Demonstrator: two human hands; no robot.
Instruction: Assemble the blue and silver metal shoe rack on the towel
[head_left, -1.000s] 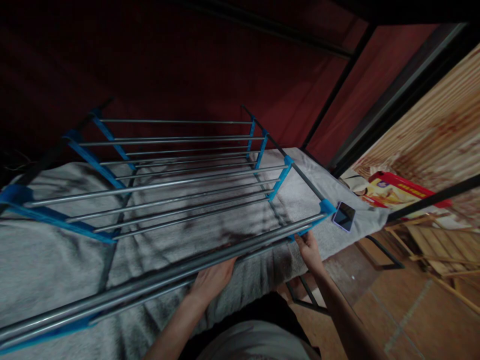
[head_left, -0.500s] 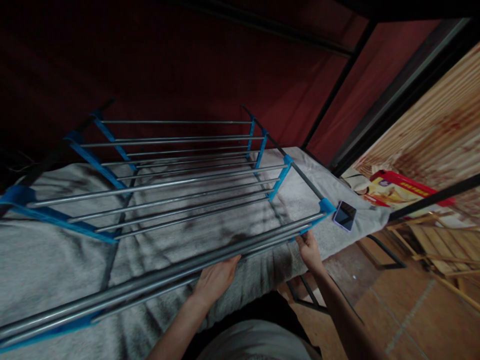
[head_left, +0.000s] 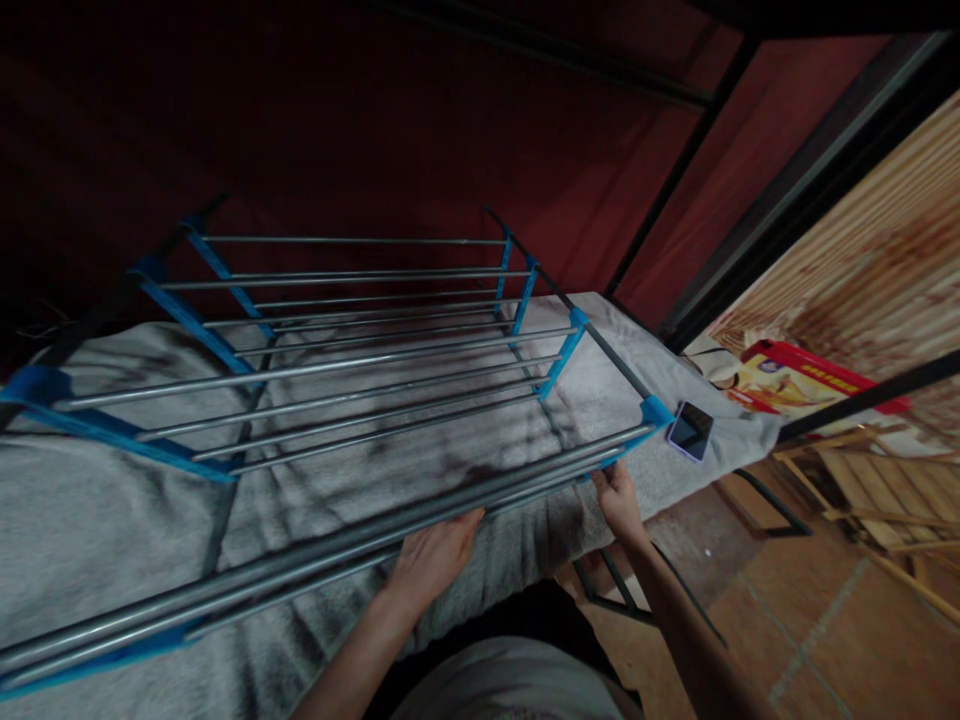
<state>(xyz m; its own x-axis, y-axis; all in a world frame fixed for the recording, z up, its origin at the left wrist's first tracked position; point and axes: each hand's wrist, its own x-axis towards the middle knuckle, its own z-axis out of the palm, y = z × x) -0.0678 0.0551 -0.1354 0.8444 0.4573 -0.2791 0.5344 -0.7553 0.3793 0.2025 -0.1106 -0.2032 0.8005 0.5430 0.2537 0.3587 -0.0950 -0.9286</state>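
The right hand [head_left: 618, 498] grips a rack's [head_left: 561, 360] blue bracket [head_left: 628, 442]; to its left, the left hand [head_left: 437, 555] meets metal bars [head_left: 225, 585], grip hidden.

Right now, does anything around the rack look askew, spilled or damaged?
I see no spill or plain damage. One oddity: a phone lies loose on the gray blanket, close to the rack's blue corner bracket, seemingly no part of it.

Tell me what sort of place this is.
Probably a room in a home, though I can't be sure: a fleecy grey cloth covers the long work surface, a phone lies on it, and slatted wooden furniture stands on a tiled floor.
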